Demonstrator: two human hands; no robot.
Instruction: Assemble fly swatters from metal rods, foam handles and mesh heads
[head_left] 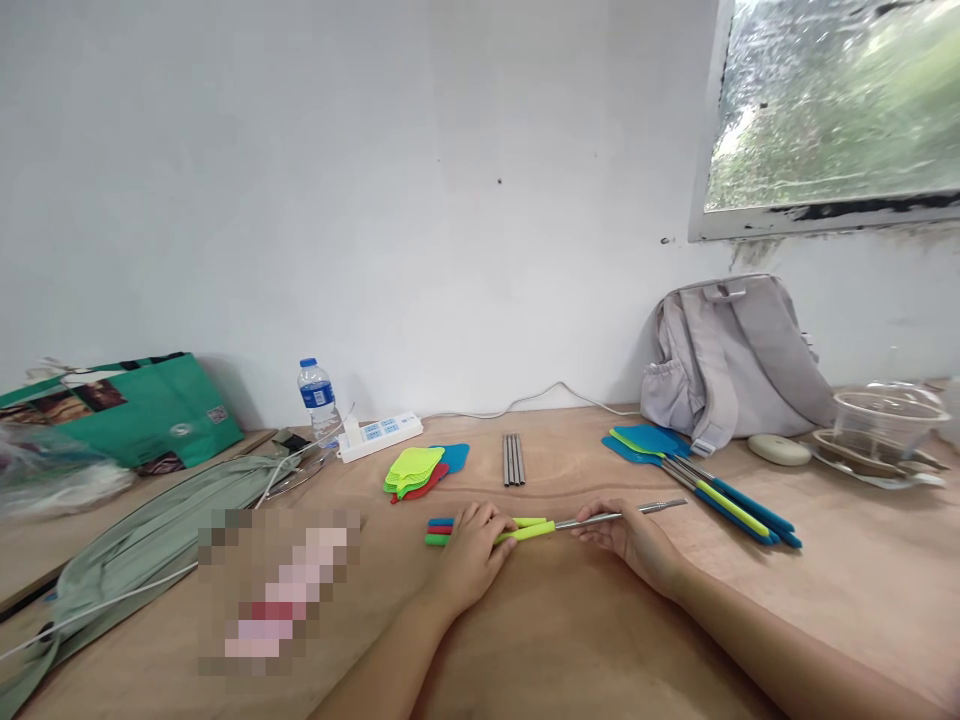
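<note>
My left hand (474,548) is closed on a yellow-green handle (534,532), over a small group of foam-like handles, among them a blue handle (439,522) and a green handle (435,540). From the yellow-green handle's right end runs a thin metal rod (664,506), which my right hand (626,538) pinches between thumb and fingers. Behind my hands, several loose metal tubes (514,460) lie side by side. A pile of fly swatter heads (415,470) in yellow-green, red and blue sits to their left. Fly swatters (720,500) with blue and yellow-green handles lie at right.
On the wooden table (570,640) stand a water bottle (318,400) and a white power strip (381,436) by the wall. A green bag (165,410) and grey-green cloth (165,530) are at left. A grey backpack (739,360) and clear plastic containers (889,420) are at right.
</note>
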